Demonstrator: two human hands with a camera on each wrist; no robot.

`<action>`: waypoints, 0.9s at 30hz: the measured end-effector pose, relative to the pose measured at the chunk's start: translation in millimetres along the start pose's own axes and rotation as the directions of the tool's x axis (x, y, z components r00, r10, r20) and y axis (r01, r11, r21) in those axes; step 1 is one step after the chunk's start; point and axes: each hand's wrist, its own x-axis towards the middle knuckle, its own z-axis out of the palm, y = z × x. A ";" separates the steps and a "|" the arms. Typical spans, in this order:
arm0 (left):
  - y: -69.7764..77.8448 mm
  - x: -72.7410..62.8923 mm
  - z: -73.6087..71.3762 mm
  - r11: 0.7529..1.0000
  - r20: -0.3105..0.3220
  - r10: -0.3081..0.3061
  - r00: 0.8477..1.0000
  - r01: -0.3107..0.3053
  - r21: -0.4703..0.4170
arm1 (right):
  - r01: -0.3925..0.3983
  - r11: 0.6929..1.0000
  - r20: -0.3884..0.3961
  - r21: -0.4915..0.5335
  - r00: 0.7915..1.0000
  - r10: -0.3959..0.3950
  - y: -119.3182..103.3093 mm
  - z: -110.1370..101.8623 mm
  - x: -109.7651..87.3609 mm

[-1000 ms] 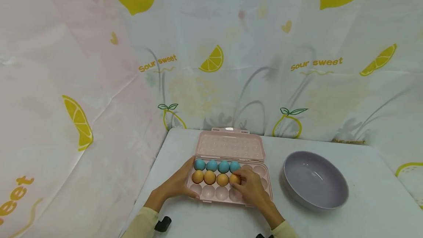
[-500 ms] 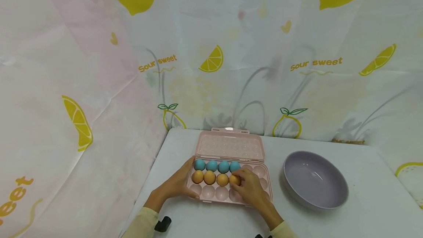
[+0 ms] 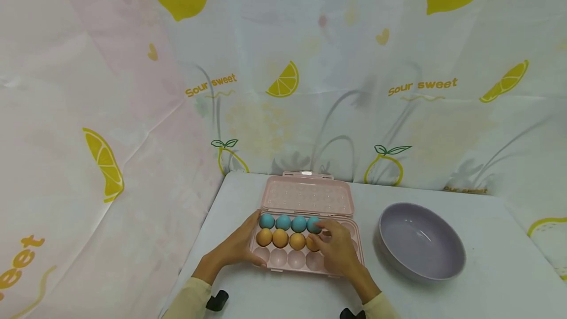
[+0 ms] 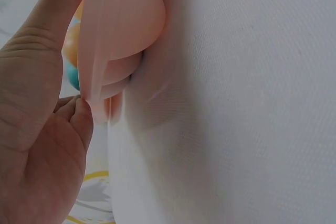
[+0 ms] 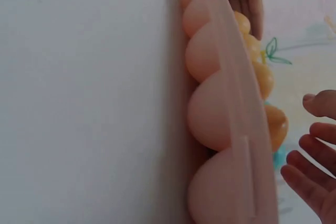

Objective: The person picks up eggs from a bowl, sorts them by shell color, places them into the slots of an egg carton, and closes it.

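A pink plastic egg carton (image 3: 292, 270) lies on the table with its lid (image 3: 307, 196) folded back. Several blue eggs (image 3: 283, 222) fill part of the back row, and several orange eggs (image 3: 280, 238) line the middle row; the front cups are bare. My left hand (image 3: 239, 245) holds the carton's left end, thumb at the front corner, fingers at the side rim, as the left wrist view shows. Over the carton's right part hovers my right hand (image 3: 338, 250), fingers spread beside the rightmost orange egg (image 5: 276, 127). In the right wrist view those fingers (image 5: 299, 179) hold nothing.
A large purple-grey bowl (image 3: 421, 242) stands on the white table (image 3: 480, 270), right of the carton. Behind the table hangs a lemon-print cloth (image 3: 319, 63), which also covers the left side.
My right hand has let go of the rightmost orange egg, which stays in its cup, and has opened and drawn slightly away. The left hand keeps its place.
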 end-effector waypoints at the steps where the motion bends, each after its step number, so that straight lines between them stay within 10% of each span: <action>1: -0.7 0.4 -0.1 1.000 0.001 0.003 1.000 -0.003 0.001 | -0.002 1.000 -0.013 0.001 1.000 0.002 -0.4 -4.0 3.3; 10: -9.9 4.6 -3.0 0.992 -0.120 0.021 0.993 -0.035 -0.120 | 0.063 0.995 -0.123 -0.075 0.990 -0.071 14.2 -47.7 50.7; 16: -3.4 26.1 -11.5 0.969 -0.317 -0.007 0.948 -0.072 -0.237 | -0.045 0.992 -0.095 -0.115 0.995 0.034 37.6 -66.9 78.8; 27: -18.1 85.1 -27.8 0.918 -0.301 -0.348 0.888 0.258 -0.301 | -0.277 0.926 0.046 -0.256 0.954 0.298 71.2 -72.8 103.9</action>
